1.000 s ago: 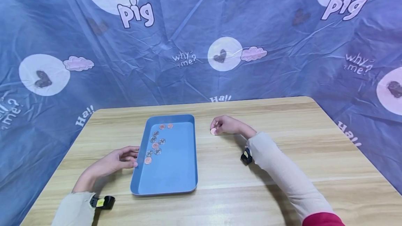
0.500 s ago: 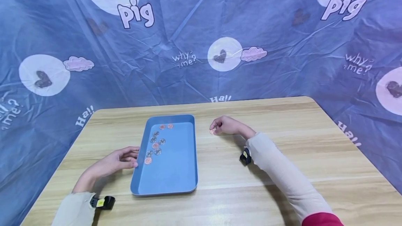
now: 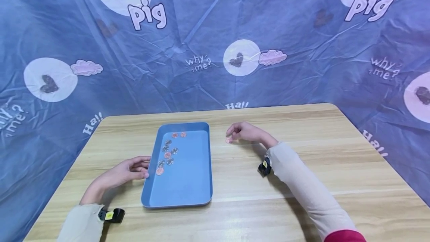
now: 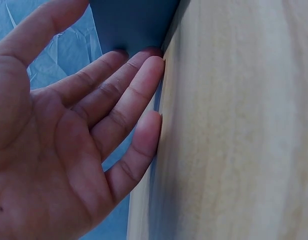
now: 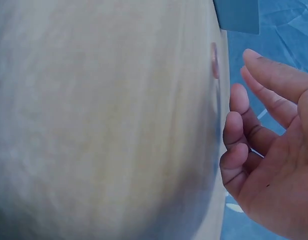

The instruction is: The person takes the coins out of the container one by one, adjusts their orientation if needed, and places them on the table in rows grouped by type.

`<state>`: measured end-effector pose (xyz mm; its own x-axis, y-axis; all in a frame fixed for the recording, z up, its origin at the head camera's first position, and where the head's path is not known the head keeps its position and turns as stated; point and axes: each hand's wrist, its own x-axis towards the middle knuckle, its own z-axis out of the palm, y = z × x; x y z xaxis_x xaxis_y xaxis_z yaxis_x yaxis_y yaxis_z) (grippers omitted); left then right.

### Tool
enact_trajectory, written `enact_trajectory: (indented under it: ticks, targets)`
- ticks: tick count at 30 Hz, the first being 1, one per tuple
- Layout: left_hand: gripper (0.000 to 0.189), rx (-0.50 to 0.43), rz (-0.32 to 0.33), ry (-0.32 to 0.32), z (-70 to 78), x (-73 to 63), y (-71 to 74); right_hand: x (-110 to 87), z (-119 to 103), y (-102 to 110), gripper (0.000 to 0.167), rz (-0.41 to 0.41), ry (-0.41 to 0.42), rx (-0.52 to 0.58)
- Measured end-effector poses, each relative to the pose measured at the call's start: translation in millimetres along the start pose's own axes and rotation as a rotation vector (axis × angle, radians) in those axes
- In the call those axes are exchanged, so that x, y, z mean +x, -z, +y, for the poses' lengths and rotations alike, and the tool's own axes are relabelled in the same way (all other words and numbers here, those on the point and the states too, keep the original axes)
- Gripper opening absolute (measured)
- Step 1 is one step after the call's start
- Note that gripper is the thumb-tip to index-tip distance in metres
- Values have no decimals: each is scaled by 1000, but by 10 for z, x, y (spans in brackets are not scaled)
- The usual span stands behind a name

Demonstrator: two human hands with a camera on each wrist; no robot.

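Note:
A blue tray (image 3: 183, 186) lies on the wooden table, with several copper-coloured coins (image 3: 159, 171) and several silver coins (image 3: 170, 161) along its left side. My left hand (image 3: 122, 173) is at the tray's left edge, its fingers slightly bent and fingertips against the outer wall; the thumb is by the rim. Right of the tray, a single copper-coloured coin (image 5: 215, 61) lies flat on the tabletop. Just above that coin is my right hand (image 3: 246, 132), its fingers loosely bent, and in the right wrist view the fingertips (image 5: 251, 56) stand apart from it.
Behind the table (image 3: 285, 122) hangs a blue printed cloth (image 3: 188, 29). Black wrist cameras sit on both wrists, the left one (image 3: 115, 215) near the tray's front left corner. The tray's raised right wall (image 3: 210, 167) stands between the lone coin and the coins inside.
My right hand's fingertips have lifted slightly off the copper-coloured coin, which stays on the table in about the same spot. The left hand and the tray hold still; the head view shifts a little.

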<state>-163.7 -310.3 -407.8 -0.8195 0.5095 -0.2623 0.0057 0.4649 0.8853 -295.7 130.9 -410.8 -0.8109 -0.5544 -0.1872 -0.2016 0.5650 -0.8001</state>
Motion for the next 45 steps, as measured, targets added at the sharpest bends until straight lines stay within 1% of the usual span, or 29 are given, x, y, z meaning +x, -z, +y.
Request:
enact_trajectory:
  ticks: [4, 7, 11, 15, 21, 29, 35, 45]
  targets:
    - [71, 0, 1, -2, 4, 0, -2, -24, -88, 59, 25, 21, 36, -16]
    - [70, -3, 2, -17, 12, 2, 4, -29, -200, 99, 27, 37, 65, -4]
    - [71, 2, 3, -15, 18, -3, 8, -24, -375, 101, 29, 32, 98, -11]
    - [71, -3, 1, -4, 13, -10, -1, -16, -545, 52, 28, 4, 118, -17]
    - [71, -8, -3, -1, 6, -21, 4, 33, -817, -42, 27, -32, 154, 10]
    - [71, -10, -2, 0, 13, -16, -2, 166, -1118, -175, 28, -81, 187, -5]
    - [71, -16, -4, -13, 9, -1, -10, 266, -1250, -279, 30, -108, 190, 7]
    - [71, -13, -2, -13, 1, 4, 0, 458, -1362, -481, 29, -73, 169, 70]
